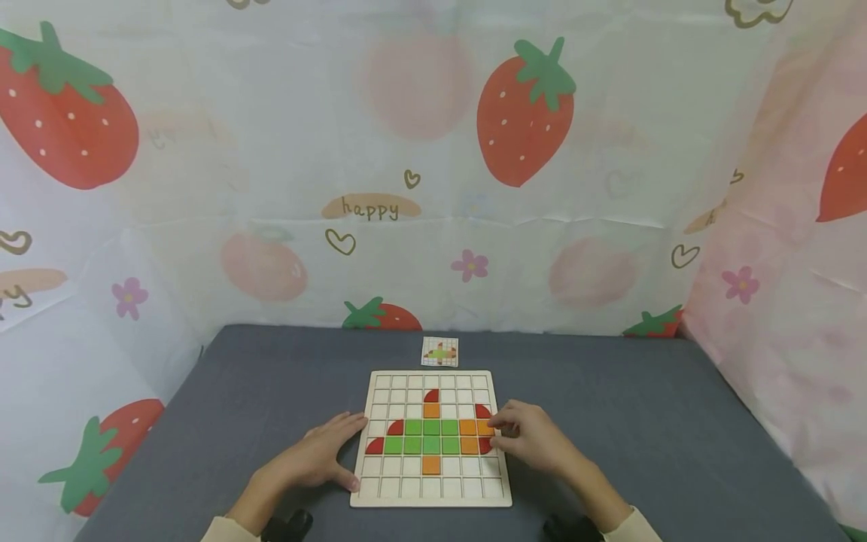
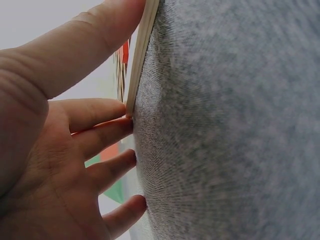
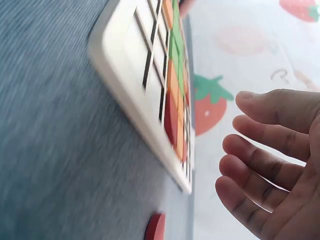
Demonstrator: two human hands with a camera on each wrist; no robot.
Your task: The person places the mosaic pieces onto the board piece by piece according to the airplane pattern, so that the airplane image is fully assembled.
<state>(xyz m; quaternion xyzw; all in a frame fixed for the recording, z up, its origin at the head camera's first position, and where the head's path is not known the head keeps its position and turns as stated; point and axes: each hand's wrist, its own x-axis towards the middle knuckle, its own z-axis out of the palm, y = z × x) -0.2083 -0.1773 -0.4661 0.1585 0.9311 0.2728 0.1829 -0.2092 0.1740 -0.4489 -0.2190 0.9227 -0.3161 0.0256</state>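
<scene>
Strawberry-print cloth backs your grey tabletop (image 1: 271,391); the gridded wooden board (image 1: 379,493) with its green, orange and red tiles lies centred, long axis near-to-far. Your left hand (image 1: 318,455) braces its left edge, fingers straight; your right hand (image 1: 531,436) rests at its right edge. From your left wrist, straight fingers (image 2: 95,112) touch the board's corner. From your right wrist, the hand (image 3: 272,165) hangs relaxed and empty, just beside the board.

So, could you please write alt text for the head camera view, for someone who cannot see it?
A wooden grid board lies on a grey table, partly filled with green, orange and red tiles. The left hand rests against its left edge, and the right hand is at its right edge. A small pattern card lies beyond.
</scene>
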